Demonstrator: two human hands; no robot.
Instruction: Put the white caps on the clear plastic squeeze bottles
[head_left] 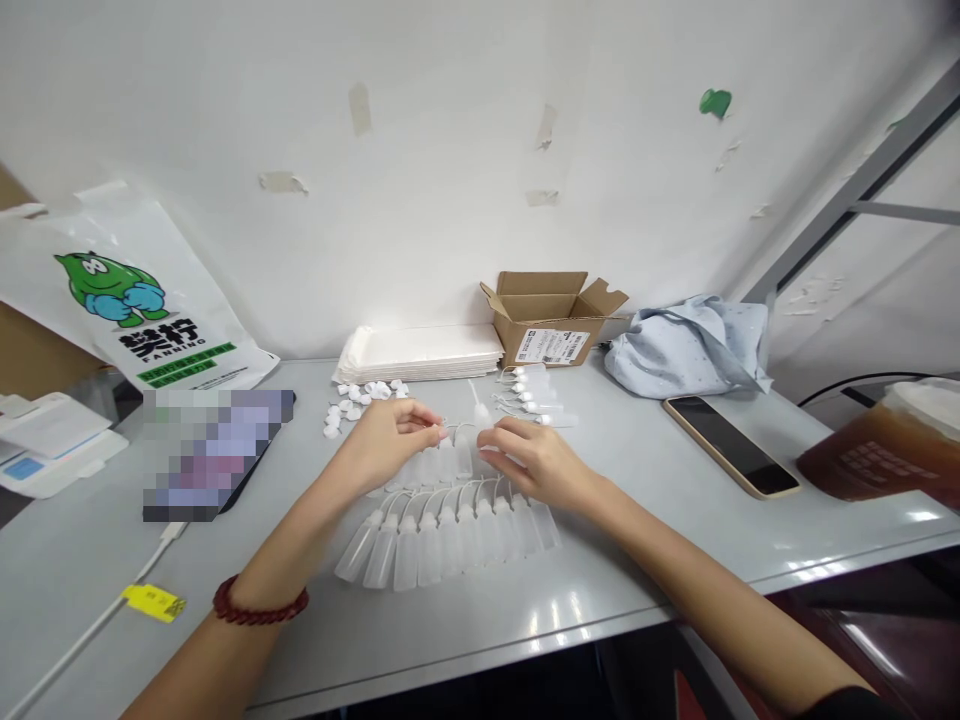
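Plenty spread out, so largest first: grey bench (645,590) against a white wall (450,150), bearing everything. Far left, printed plastic bag (150,300) propped on the wall, well out of the way. Far right, crumpled blue cloth (690,345) and a brown drink (877,450), set well apart from the work, probably to keep liquid off it. Back centre, stack of flat white packs (420,352) beside an open cardboard box (551,318), flaps up for easy reach. On the right, dark phone (731,445) lying face-up. On the left, blurred-out device (214,450) with a cable (90,630) trailing toward the near edge.

Nearer, front row of bottles (450,530) laid flat and touching side by side, nozzles pointing away, likely so as not to roll. Just behind, back row (431,465), partly hidden. Over these, left hand (390,435), thumb and forefinger pinched shut on the top end of a small bottle (459,448). Opposite, right hand (536,462) curled down, fingertips closed on the same bottle's body, seemingly steadying it from the other side. So held between both hands, just above the back row.

By the box, loose bottles (536,400). Smallest, white caps (360,398) scattered near the left hand, within short reach.
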